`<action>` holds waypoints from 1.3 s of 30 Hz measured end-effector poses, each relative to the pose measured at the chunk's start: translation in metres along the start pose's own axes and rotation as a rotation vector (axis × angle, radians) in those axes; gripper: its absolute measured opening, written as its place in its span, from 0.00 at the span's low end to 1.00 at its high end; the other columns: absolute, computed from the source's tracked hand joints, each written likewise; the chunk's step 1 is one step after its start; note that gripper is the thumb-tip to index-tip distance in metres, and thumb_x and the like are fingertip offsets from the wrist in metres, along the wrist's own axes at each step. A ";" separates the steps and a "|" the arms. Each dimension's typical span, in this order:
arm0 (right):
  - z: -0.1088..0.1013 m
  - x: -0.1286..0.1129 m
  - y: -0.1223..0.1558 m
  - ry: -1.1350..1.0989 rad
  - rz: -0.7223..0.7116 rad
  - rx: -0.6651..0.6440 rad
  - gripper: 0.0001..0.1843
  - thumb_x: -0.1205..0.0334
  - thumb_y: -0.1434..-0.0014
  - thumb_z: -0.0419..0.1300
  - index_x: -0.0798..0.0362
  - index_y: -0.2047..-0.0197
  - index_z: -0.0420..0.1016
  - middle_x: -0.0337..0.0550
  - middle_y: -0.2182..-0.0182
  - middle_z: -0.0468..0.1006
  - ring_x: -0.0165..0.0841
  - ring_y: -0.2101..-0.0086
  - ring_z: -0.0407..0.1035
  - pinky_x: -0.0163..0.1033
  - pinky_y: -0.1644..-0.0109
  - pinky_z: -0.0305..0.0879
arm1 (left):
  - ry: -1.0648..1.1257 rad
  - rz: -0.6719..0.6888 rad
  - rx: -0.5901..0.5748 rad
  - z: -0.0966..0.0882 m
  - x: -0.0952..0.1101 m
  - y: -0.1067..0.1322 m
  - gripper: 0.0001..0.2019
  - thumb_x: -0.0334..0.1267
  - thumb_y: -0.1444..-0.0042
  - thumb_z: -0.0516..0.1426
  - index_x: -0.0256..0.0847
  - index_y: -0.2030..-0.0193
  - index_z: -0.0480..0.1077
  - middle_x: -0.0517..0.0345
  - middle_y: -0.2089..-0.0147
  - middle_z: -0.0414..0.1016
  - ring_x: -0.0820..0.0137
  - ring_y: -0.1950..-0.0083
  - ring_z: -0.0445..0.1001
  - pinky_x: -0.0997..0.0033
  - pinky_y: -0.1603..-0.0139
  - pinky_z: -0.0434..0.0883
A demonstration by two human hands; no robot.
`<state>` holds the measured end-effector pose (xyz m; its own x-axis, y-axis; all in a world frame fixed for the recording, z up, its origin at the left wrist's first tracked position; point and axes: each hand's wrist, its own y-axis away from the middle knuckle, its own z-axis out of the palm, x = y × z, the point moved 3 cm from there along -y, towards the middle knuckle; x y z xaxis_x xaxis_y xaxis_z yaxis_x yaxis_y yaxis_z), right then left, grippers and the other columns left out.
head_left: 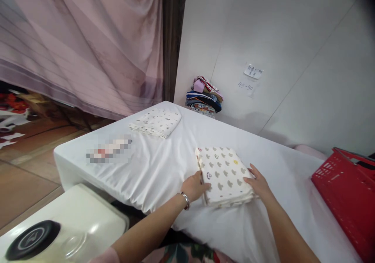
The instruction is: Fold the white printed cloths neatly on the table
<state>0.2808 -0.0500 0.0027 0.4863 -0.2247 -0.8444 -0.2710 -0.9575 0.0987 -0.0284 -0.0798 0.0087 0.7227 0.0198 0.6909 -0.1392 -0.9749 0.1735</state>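
Note:
A white folded cloth point(225, 173) printed with grey mushroom shapes, a few of them coloured, lies on the near part of the white-covered table. My left hand point(195, 186) grips its left edge, thumb on top and the other fingers partly hidden at the side. At the right edge, my right hand point(259, 181) holds the cloth with one digit on its upper face, another finger reaching out past the border. A second folded cloth point(156, 122), white with small dark prints, rests farther back on the left, apart from both hands.
The white sheet point(187, 138) on the table is wrinkled. A red plastic basket point(345, 200) stands at the right. Stacked folded fabrics point(204, 97) sit by the wall. A blurred-out item point(109, 149) lies at left, near a cream box-like object point(88, 212) and a pink curtain point(102, 40).

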 end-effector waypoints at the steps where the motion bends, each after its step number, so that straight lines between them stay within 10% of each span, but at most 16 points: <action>1: -0.006 0.002 -0.003 0.143 -0.024 0.016 0.40 0.60 0.56 0.60 0.52 0.38 0.55 0.49 0.45 0.65 0.44 0.50 0.65 0.48 0.46 0.62 | -0.010 0.010 -0.005 0.004 0.001 0.003 0.28 0.50 0.52 0.55 0.41 0.45 0.61 0.53 0.59 0.76 0.61 0.58 0.74 0.68 0.63 0.68; 10: 0.053 -0.069 0.038 0.682 -0.671 0.057 0.28 0.53 0.41 0.47 0.51 0.39 0.57 0.47 0.37 0.51 0.41 0.38 0.43 0.53 0.38 0.44 | -0.050 0.479 0.414 -0.002 0.041 -0.017 0.20 0.36 0.47 0.54 0.40 0.46 0.61 0.49 0.43 0.63 0.63 0.42 0.61 0.62 0.42 0.61; 17: 0.101 -0.056 0.048 0.899 -0.507 -0.212 0.30 0.48 0.37 0.37 0.53 0.35 0.49 0.44 0.35 0.44 0.38 0.37 0.35 0.52 0.37 0.34 | -0.333 0.557 0.321 0.024 0.044 -0.042 0.18 0.39 0.44 0.51 0.38 0.47 0.64 0.49 0.41 0.63 0.59 0.37 0.54 0.51 0.37 0.49; 22: 0.098 -0.057 0.047 0.893 -0.497 -0.211 0.29 0.49 0.37 0.38 0.50 0.35 0.47 0.42 0.35 0.42 0.36 0.37 0.33 0.50 0.37 0.32 | -0.400 0.471 0.208 0.011 0.054 -0.070 0.15 0.43 0.45 0.51 0.39 0.55 0.70 0.49 0.48 0.69 0.60 0.43 0.63 0.55 0.41 0.56; 32: 0.099 -0.062 0.047 0.828 -0.452 -0.242 0.29 0.49 0.38 0.41 0.50 0.36 0.50 0.42 0.35 0.43 0.37 0.37 0.33 0.51 0.37 0.32 | -0.465 0.337 0.181 0.021 0.032 -0.122 0.30 0.54 0.42 0.41 0.40 0.37 0.54 0.51 0.33 0.49 0.58 0.33 0.43 0.50 0.35 0.38; 39: 0.068 -0.074 -0.010 0.847 -0.366 -0.117 0.29 0.53 0.39 0.44 0.52 0.36 0.50 0.47 0.35 0.44 0.39 0.37 0.36 0.53 0.38 0.34 | -0.496 0.340 0.180 0.020 0.033 -0.120 0.31 0.54 0.42 0.38 0.40 0.37 0.53 0.52 0.33 0.49 0.59 0.33 0.43 0.50 0.35 0.39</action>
<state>0.1910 -0.0113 0.0285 0.9817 0.0823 -0.1715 0.0824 -0.9966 -0.0064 0.0257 0.0332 -0.0039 0.8925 -0.3608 0.2708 -0.3313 -0.9316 -0.1494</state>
